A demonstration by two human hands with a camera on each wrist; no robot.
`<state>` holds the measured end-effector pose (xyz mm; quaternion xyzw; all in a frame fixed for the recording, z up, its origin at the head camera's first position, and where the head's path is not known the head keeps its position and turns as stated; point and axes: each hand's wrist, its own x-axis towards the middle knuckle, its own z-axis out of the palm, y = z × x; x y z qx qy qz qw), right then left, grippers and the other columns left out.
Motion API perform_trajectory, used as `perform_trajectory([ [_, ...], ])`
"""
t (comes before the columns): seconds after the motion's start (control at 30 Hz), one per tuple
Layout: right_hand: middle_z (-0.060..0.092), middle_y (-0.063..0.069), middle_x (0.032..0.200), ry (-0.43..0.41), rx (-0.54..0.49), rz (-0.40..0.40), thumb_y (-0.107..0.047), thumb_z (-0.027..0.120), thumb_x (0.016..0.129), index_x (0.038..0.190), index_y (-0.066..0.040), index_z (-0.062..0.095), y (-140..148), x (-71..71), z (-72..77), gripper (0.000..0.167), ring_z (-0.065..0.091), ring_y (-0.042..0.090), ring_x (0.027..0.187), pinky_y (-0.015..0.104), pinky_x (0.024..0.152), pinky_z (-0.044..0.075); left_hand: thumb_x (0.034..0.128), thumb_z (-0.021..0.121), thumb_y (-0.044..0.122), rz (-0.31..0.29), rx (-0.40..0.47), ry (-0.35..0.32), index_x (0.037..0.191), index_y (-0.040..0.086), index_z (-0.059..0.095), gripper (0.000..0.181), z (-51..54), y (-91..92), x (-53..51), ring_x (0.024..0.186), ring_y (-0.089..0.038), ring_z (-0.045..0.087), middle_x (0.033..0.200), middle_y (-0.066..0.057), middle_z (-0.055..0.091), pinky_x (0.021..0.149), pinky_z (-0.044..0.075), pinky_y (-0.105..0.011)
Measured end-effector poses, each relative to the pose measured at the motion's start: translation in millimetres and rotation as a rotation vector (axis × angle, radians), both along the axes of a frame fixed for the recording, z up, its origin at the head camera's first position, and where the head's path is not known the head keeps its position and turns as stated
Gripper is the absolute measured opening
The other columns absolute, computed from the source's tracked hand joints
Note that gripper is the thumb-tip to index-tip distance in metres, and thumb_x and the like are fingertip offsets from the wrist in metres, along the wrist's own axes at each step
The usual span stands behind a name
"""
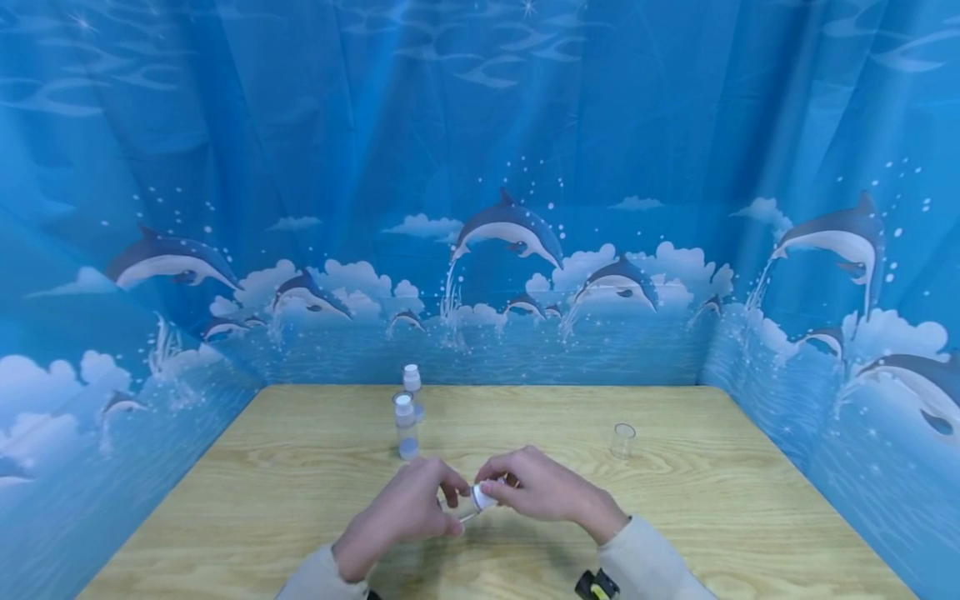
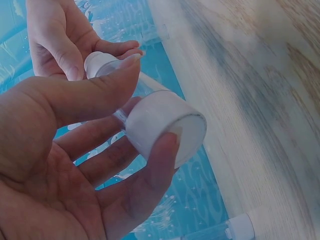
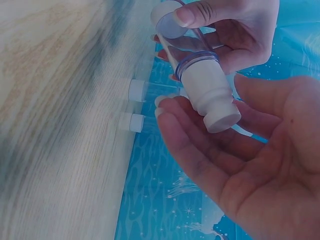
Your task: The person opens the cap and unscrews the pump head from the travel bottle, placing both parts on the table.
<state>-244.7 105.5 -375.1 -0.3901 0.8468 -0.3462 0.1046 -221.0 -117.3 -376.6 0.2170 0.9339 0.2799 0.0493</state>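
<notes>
A clear pump bottle (image 1: 465,507) with a white base (image 2: 165,127) and a white pump top (image 3: 210,90) is held tilted above the table. My left hand (image 1: 412,504) grips its clear body near the base, the thumb on one side and a fingertip against the base's end. Around the pump top curl the fingers of my right hand (image 1: 540,487); the thumb is beside the collar. In the right wrist view the left hand (image 3: 245,30) is at the base end. The left wrist view has the right hand (image 2: 65,40) at the pump end.
Two similar bottles stand at the back left of the wooden table (image 1: 300,467), a nearer bottle (image 1: 407,429) and a farther bottle (image 1: 412,379) partly behind it. A clear cup-shaped cap (image 1: 622,442) stands to the right. A blue dolphin-print curtain (image 1: 480,125) surrounds the table's back and sides.
</notes>
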Motion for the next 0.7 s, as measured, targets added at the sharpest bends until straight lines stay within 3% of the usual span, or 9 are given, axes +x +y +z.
perform_trajectory([
  [0.47,0.078,0.007,0.110,-0.024,-0.004,-0.017,-0.017,0.060,0.104,0.119,-0.007,0.073,-2.0,2.0,2.2,0.022,0.074,0.015,0.086,0.017,0.072,0.058,0.0673,0.093,0.010,0.002,0.002,0.016,0.105,0.012,0.080,0.040,0.2,-0.2,1.6,0.078,-0.012,0.065,0.083,0.005,0.074,0.068,0.054,-0.030],
  [0.7,0.078,0.005,0.110,0.008,-0.014,-0.006,-0.013,0.067,0.099,0.117,-0.008,0.074,-3.0,0.9,1.6,0.020,0.071,0.003,0.094,0.015,0.079,0.057,0.0665,0.093,0.011,-0.006,0.000,0.037,0.105,0.012,0.080,0.041,-0.7,-0.8,2.7,0.078,-0.012,0.066,0.082,0.005,0.075,0.070,0.055,-0.030],
])
